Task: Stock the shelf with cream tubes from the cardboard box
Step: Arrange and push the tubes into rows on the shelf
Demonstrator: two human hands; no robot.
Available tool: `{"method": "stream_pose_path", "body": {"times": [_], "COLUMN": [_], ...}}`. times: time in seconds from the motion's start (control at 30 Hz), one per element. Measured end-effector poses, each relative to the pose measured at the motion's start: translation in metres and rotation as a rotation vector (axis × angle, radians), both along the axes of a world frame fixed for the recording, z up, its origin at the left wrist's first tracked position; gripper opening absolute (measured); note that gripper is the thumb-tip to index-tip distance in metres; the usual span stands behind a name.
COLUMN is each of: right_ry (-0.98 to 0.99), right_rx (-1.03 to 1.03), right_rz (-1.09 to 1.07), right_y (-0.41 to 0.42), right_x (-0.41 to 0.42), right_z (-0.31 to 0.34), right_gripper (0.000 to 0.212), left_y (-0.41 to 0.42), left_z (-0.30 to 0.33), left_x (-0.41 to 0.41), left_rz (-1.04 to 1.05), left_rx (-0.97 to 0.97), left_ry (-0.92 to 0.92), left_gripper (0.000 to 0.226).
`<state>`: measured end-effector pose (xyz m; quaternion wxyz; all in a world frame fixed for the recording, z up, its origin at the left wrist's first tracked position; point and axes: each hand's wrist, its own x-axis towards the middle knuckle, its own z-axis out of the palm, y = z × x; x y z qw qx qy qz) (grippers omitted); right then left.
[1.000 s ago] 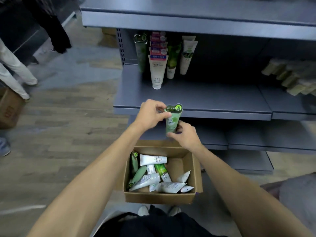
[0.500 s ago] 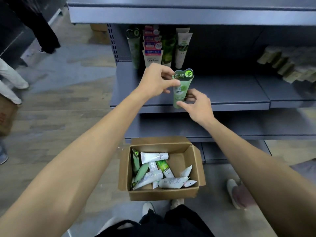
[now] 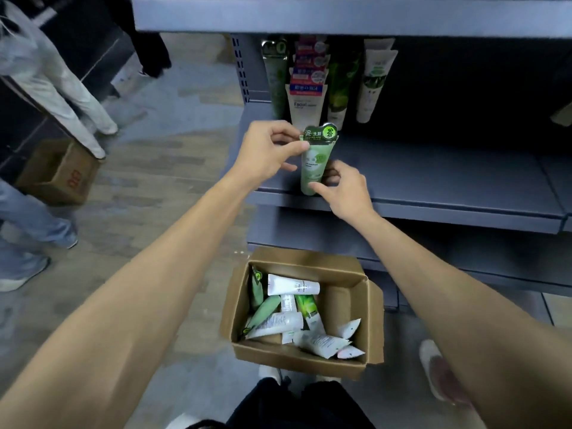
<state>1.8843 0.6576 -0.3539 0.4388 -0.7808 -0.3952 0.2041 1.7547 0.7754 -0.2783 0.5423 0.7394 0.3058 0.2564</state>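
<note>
Two hands [image 3: 269, 150] [image 3: 343, 187] are seen on one green tube [image 3: 315, 162]. Four rows of tubes [image 3: 309, 88] are counted on one shelf [image 3: 433, 181]. Roughly ten tubes are counted in one open cardboard box [image 3: 368, 323]; a second box [image 3: 58, 171] is seen on the floor.

Grey metal shelf [image 3: 433, 178] carries a row of upright cream tubes [image 3: 306, 103] at its back left corner. Down on the floor [image 3: 161, 187] sits an open cardboard box [image 3: 368, 323] of loose tubes, with a second box [image 3: 58, 174] farther left.
</note>
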Motion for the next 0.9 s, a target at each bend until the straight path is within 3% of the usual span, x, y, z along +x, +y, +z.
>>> {"method": "stream_pose_path", "body": {"times": [0.27, 0.53, 0.7, 0.9], "right_ry": [-0.029, -0.003, -0.023, -0.093], "right_rx": [-0.022, 0.003, 0.004, 0.023], "right_rz": [0.027, -0.146, -0.208, -0.254], "right_y": [0.065, 0.125, 0.153, 0.172], "right_x": [-0.029, -0.05, -0.052, -0.046], "right_z": [-0.009, -0.01, -0.01, -0.015], "right_gripper": [0.028, 0.031, 0.028, 0.031], "left_y": [0.057, 0.13, 0.16, 0.175], "left_z": [-0.001, -0.01, -0.023, -0.047], "left_x": [-0.032, -0.029, -0.022, 0.001], "left_rz": [0.077, -0.008, -0.097, -0.084], "left_rx": [-0.041, -0.112, -0.05, 0.035], "left_ry": [0.007, -0.041, -0.094, -0.015], "left_gripper": [0.02, 0.016, 0.017, 0.03]}}
